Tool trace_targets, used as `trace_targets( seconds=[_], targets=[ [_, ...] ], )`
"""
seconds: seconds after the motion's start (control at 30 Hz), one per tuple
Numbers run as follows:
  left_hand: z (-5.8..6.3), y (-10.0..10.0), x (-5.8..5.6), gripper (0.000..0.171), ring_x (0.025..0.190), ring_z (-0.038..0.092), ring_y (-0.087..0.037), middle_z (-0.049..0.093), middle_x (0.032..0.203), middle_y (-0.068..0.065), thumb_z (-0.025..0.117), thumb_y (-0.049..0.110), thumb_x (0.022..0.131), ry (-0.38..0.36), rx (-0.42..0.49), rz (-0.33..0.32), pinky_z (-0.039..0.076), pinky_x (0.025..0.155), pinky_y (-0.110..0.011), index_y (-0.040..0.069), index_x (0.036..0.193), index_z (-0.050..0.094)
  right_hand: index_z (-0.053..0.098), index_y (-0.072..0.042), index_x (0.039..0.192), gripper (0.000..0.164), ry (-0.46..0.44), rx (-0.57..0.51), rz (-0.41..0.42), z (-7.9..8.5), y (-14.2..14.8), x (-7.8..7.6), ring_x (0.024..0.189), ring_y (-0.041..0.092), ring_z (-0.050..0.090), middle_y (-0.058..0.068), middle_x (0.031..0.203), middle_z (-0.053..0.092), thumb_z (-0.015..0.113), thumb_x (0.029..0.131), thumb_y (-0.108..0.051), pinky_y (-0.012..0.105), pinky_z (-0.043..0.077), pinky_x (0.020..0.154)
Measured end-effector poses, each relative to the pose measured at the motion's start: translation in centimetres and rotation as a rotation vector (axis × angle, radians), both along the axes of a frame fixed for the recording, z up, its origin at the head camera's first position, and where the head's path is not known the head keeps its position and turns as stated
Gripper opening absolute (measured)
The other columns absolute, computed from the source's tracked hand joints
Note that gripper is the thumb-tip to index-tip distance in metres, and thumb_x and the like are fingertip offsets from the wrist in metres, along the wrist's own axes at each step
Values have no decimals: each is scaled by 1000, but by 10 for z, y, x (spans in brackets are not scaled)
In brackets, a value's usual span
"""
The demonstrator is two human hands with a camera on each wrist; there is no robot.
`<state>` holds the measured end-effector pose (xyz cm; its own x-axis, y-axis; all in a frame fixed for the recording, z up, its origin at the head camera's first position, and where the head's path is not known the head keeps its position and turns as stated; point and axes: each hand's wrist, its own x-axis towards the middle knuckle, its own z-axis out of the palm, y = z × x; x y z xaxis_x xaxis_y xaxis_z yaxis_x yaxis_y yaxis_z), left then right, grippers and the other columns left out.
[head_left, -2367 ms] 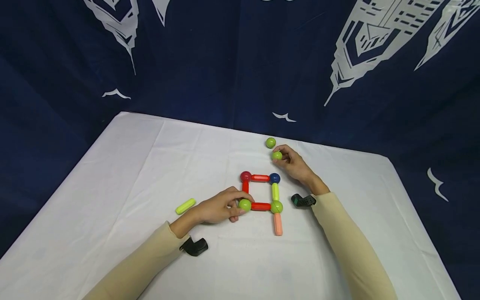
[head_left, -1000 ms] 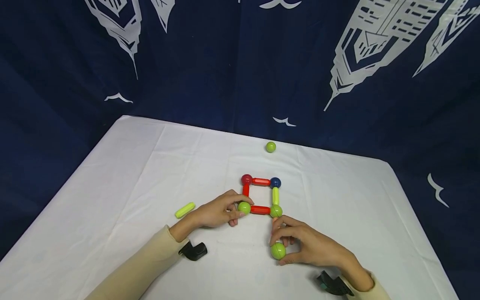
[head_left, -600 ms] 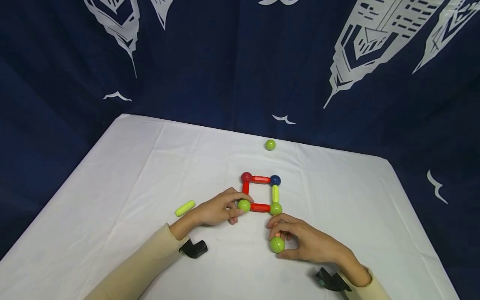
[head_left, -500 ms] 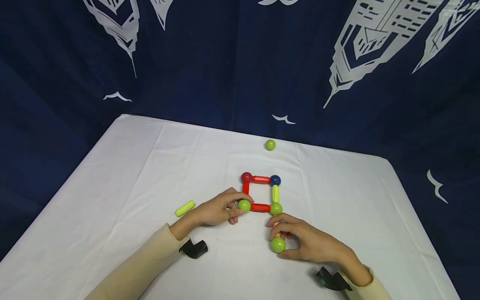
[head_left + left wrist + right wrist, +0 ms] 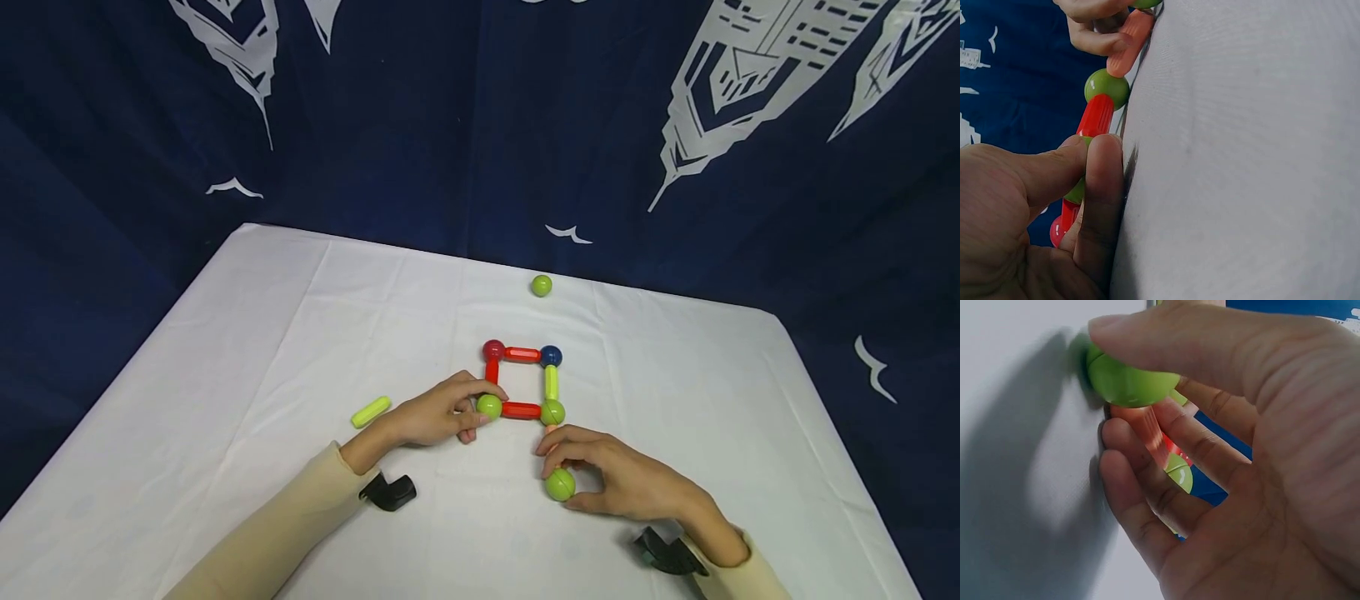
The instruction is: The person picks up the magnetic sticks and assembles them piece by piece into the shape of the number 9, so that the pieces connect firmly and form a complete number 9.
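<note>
A square of magnetic balls and rods lies on the table: a red ball (image 5: 493, 351), a blue ball (image 5: 551, 356), a green ball (image 5: 552, 412) at the near right, red rods (image 5: 521, 410) and a yellow-green rod (image 5: 552, 382). At its near-left corner, my left hand (image 5: 438, 412) pinches another green ball (image 5: 490, 406) between thumb and fingers. From the near-right corner a salmon rod (image 5: 1132, 40) extends toward me, partly covered by my right hand (image 5: 630, 475). That hand holds a green ball (image 5: 560, 484) by thumb and fingers at the rod's near end, seemingly touching it.
A loose yellow-green rod (image 5: 371, 412) lies left of the left hand. One more green ball (image 5: 542, 285) sits near the back edge of the white-covered table (image 5: 360, 325). A dark blue curtain (image 5: 420, 125) hangs behind it.
The right hand has carried a green ball from near the back edge toward me, to the salmon rod's near end. The left hand has kept its hold on the corner ball.
</note>
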<state>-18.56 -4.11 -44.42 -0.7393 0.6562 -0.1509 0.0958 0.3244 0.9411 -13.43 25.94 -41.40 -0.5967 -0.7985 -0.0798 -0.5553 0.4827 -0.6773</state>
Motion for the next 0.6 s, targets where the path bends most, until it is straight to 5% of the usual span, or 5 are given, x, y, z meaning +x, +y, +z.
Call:
trace_targets(
  seconds=[0.3, 0.6],
  targets=[
    [0, 0, -1, 36, 70, 66, -12, 44, 107, -10, 61, 9, 99, 3, 5, -3, 55, 71, -23, 19, 134, 60, 66, -30, 114, 37, -96, 34, -64, 4, -2, 0, 111, 8, 58, -14, 120, 63, 82, 84, -15, 27, 50, 98],
    [-1, -1, -2, 37, 69, 66, -12, 44, 107, -11, 61, 9, 99, 4, 1, -9, 54, 71, -21, 18, 136, 59, 66, -31, 115, 35, -48, 64, -46, 2, -4, 0, 99, 3, 58, -18, 115, 61, 81, 85, -18, 24, 52, 89]
  ],
)
